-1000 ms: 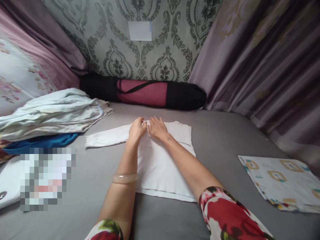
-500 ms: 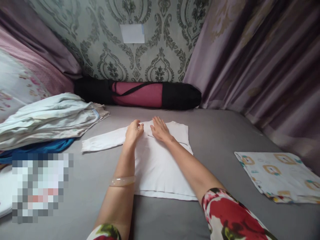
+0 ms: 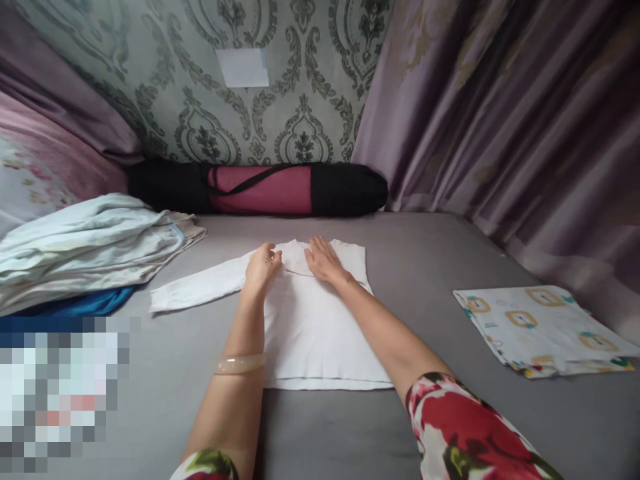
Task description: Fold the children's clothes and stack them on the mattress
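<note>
A white long-sleeved shirt (image 3: 315, 327) lies spread on the grey sheet. Its left sleeve (image 3: 200, 287) stretches out to the side, while the other sleeve appears folded across the chest, partly under my right hand. My left hand (image 3: 263, 267) is at the shirt's left shoulder, fingers curled into the cloth and thumb close to the index finger; its fingertips are partly hidden. Flat on the upper chest near the collar rests my right hand (image 3: 325, 260), fingers stretched out and holding nothing.
A heap of pale clothes (image 3: 85, 247) lies at left on a blue cloth (image 3: 95, 303). At right is a folded printed cloth (image 3: 540, 327). A long black and pink bag (image 3: 260, 190) runs along the wall, with curtains (image 3: 465, 113) at the sides. A blurred patch covers the lower left.
The view has shifted, so the surroundings sit further left. My right hand has slid slightly right across the shirt, baring more of the folded sleeve. My left hand stays at the shoulder.
</note>
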Demonstrator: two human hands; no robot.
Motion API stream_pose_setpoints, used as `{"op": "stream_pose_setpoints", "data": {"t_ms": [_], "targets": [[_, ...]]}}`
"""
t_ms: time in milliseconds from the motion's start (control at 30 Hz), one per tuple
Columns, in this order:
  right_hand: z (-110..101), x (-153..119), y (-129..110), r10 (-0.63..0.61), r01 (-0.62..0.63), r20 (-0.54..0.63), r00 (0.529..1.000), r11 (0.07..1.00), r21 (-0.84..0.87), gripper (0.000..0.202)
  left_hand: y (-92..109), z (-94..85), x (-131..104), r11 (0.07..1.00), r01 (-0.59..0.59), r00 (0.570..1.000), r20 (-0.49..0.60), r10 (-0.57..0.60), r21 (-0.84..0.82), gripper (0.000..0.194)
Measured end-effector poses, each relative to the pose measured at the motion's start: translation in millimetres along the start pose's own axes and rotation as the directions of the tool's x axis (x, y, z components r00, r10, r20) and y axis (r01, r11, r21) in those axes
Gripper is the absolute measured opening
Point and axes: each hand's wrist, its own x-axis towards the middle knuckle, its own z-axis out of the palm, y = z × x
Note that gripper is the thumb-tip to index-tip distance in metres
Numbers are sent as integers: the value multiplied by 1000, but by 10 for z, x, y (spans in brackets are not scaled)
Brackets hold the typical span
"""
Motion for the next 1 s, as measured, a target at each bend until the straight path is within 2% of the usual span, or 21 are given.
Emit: {"op": "stream_pose_setpoints", "data": {"t_ms": [100,300,433,533,633,800,1000], "targets": [[-19,-63,150,110,-116,-106,988,992,-53,64,39,-9,-16,1000,8,1000,12,-8,4,39],[46,-80,241,150,-154,-50,987,985,-85,67,53,63,-27,1000,-8,999,44,7,10,40],[-69,-62,300,130,-130,3,991,991,-23,66,46,84,-25,1000,-6,999,42,5,18,40],[-161,-112,440,200,-200,-64,978,980,5,65,58,75,-30,1000,-13,999,40,13,12,40],[-155,-190,566,255,-261,-94,962,964,-54,66,66,69,-36,1000,-24,999,37,24,8,40],[-95,-197,615,244,-251,-74,967,962,-112,65,64,54,-47,1000,-29,999,45,29,6,41],[-239,-251,760,204,-204,38,978,979,2,67,147,-32,-81,994,-95,995,10,96,-56,40]]}}
